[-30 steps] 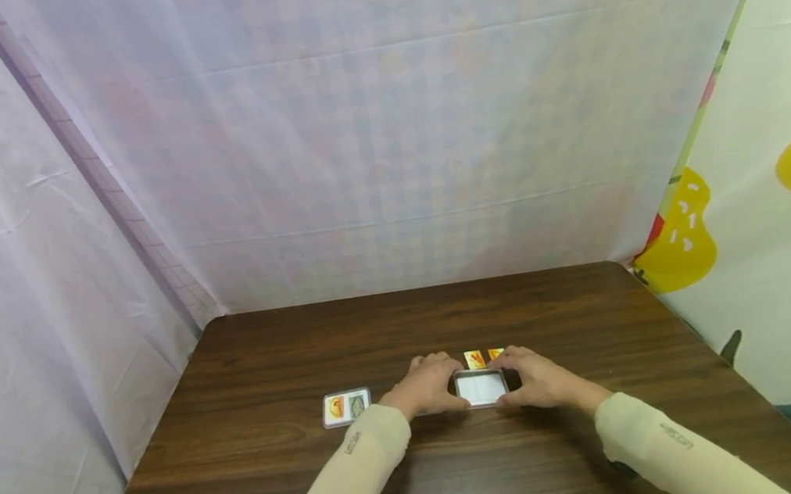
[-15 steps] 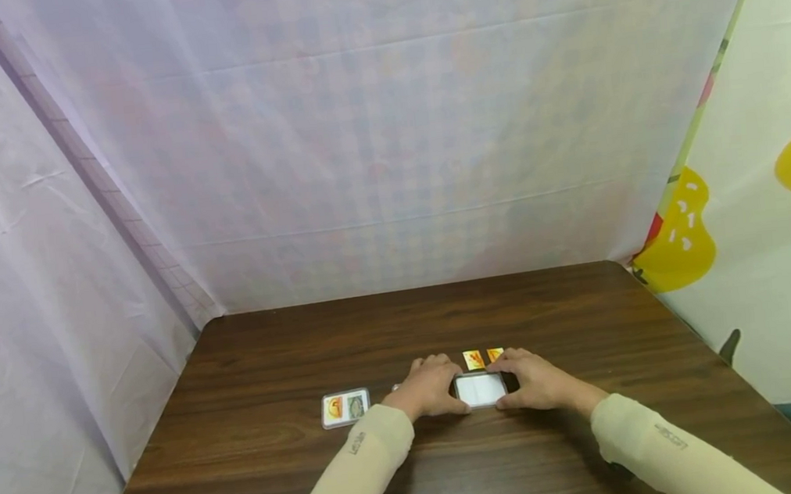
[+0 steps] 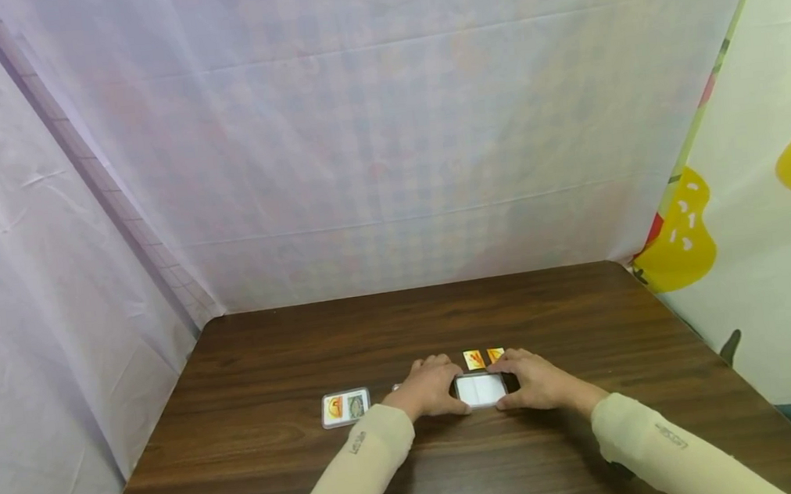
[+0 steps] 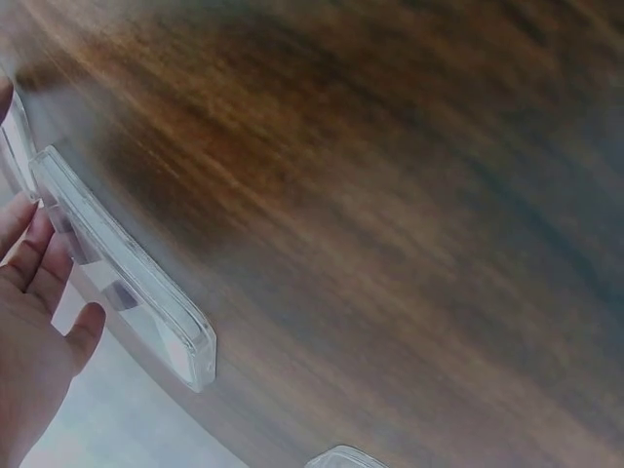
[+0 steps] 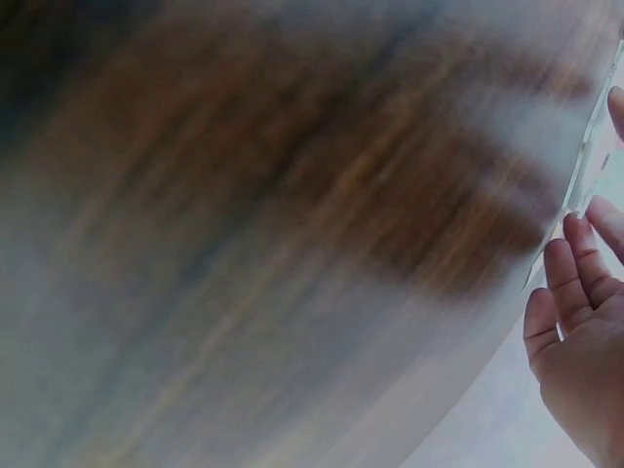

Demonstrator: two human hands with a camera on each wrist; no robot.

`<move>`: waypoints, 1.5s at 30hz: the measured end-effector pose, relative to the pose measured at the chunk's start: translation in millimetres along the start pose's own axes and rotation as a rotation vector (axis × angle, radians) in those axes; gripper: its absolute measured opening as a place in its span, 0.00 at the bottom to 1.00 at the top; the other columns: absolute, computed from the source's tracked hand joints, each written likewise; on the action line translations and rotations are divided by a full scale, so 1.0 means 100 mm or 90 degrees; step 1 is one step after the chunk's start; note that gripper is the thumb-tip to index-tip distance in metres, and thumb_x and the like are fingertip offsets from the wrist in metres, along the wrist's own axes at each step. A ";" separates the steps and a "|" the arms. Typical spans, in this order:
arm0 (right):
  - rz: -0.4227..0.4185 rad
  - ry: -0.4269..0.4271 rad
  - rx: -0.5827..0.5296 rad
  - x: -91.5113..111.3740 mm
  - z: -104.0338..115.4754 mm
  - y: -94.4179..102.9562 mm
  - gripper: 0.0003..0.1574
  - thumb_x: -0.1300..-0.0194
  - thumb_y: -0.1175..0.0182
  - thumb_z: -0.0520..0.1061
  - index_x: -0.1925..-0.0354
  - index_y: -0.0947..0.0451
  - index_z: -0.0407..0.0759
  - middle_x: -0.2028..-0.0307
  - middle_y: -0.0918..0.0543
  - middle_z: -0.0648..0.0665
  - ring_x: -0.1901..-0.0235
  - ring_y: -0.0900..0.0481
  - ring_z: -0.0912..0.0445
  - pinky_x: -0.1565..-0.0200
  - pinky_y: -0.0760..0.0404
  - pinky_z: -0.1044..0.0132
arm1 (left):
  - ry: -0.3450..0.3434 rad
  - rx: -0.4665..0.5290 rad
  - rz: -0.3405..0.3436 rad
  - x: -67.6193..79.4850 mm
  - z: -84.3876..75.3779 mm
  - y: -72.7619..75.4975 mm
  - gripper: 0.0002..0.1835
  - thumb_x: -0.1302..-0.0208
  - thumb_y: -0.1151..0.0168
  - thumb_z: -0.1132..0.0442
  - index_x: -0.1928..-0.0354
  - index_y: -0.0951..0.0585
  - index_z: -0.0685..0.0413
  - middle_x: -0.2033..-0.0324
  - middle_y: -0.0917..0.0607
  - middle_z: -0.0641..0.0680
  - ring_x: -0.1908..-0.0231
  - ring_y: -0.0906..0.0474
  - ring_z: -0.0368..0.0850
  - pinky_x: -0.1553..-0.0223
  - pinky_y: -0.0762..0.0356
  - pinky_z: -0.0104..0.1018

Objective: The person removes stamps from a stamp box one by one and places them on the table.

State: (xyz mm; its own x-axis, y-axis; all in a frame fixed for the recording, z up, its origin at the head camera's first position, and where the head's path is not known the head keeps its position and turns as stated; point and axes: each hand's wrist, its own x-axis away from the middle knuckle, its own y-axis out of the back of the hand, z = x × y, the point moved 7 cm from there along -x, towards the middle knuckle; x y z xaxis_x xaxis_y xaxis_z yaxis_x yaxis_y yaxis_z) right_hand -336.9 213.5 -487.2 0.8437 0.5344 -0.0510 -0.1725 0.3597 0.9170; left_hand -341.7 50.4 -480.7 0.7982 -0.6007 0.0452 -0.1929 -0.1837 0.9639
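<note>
Between both hands lies a clear-rimmed rectangular plastic case (image 3: 481, 390) with a white face, low over the wooden table. My left hand (image 3: 430, 387) grips its left end, thumb at the near corner and fingers at the far one. At the opposite end my right hand (image 3: 536, 378) grips it the same way. In the left wrist view, the held case (image 4: 17, 146) shows only at the far left edge. Just beyond it, two small coloured cards (image 3: 474, 359) lie side by side, the right one partly behind the right fingers.
Left of the hands, a similar case (image 3: 346, 407) with two pictures lies flat on the brown table (image 3: 291, 350). Another clear case (image 4: 127, 273) lies beside the left hand, mostly hidden by it in the head view. Pale curtains (image 3: 374, 162) hang behind the table.
Since a second ago, the held case's raised far rim has come down slightly and its white face looks flatter. Both hands have stayed almost in place.
</note>
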 end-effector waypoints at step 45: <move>0.007 -0.023 0.036 0.03 0.04 -0.02 0.41 0.47 0.26 0.58 0.40 0.22 0.40 0.45 0.23 0.38 0.46 0.26 0.40 0.45 0.31 0.38 | 0.001 -0.036 -0.001 0.00 -0.02 -0.03 0.33 0.46 0.29 0.39 0.42 0.21 0.49 0.50 0.24 0.47 0.48 0.30 0.44 0.41 0.35 0.45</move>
State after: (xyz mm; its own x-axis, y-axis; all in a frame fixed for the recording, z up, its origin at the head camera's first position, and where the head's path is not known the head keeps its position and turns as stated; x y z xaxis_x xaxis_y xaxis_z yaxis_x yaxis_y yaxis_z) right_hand -332.5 211.5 -487.4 0.8595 0.5105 -0.0273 -0.1538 0.3093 0.9384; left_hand -339.5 52.6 -483.3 0.7992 -0.5995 0.0433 -0.1582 -0.1403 0.9774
